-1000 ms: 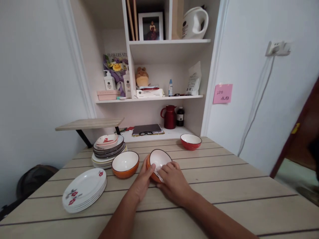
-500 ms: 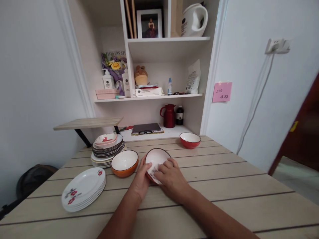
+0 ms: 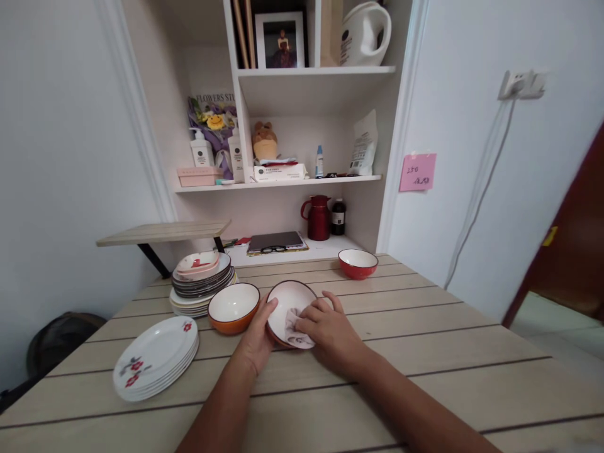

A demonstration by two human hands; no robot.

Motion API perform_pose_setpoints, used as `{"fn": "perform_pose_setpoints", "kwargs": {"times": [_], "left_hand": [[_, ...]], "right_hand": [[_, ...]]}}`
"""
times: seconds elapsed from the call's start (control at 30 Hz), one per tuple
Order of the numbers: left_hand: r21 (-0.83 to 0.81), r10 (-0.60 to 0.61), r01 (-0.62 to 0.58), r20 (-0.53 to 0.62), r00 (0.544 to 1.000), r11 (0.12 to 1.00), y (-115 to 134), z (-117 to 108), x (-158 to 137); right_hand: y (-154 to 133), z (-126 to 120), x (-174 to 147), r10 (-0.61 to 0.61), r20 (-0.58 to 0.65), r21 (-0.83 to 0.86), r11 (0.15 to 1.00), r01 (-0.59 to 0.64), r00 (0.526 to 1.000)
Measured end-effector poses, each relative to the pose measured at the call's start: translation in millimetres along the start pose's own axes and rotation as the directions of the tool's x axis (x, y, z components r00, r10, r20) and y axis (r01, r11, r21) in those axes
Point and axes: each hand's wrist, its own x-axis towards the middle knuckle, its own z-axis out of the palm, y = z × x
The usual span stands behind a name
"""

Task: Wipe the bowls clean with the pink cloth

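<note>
A bowl (image 3: 289, 297) with a white inside and a dark rim is tilted toward me over the middle of the table. My left hand (image 3: 258, 332) grips it by its left side, thumb over the rim. Inside the bowl, my right hand (image 3: 329, 326) holds a crumpled pale cloth (image 3: 295, 330) against the lower right wall. Just left of my left hand stands an orange bowl (image 3: 234, 309), white inside. A red bowl (image 3: 358, 264) sits farther back on the right.
Flowered white plates (image 3: 158, 355) are stacked at the front left. Behind them rises a stack of darker plates (image 3: 201, 286) topped with small pink dishes (image 3: 198, 264). A raised wooden shelf (image 3: 163, 233), red jug (image 3: 319, 219) and laptop (image 3: 276, 241) stand at the back.
My right hand has shifted toward the bowl's right rim, and more of the cloth shows. The bowl and my left hand sit slightly farther left in view.
</note>
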Motion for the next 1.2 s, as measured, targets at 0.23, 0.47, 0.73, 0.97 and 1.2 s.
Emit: {"fn": "perform_pose_setpoints", "kwargs": {"times": [0.23, 0.47, 0.73, 0.97, 1.2], "left_hand": [[0.025, 0.124, -0.125, 0.027, 0.992, 0.992, -2, 4, -4], [0.015, 0.156, -0.156, 0.022, 0.988, 0.988, -2, 6, -8], [0.027, 0.146, -0.148, 0.046, 0.988, 0.989, -1, 6, -7], [0.063, 0.131, -0.133, 0.038, 0.991, 0.989, -1, 7, -4], [0.043, 0.127, -0.128, 0.026, 0.992, 0.991, -3, 6, -4]], "right_hand": [[-4, 4, -1, 0.043, 0.049, 0.007, 0.999, -0.044, 0.998], [-6, 5, 0, 0.096, 0.06, 0.018, 0.995, -0.098, 0.994], [-5, 10, 0, 0.136, 0.054, 0.095, 0.986, -0.14, 0.989], [-8, 12, 2, 0.157, 0.043, 0.146, 0.976, -0.162, 0.987], [-10, 10, 4, 0.169, 0.064, 0.149, 0.973, -0.177, 0.983]]}}
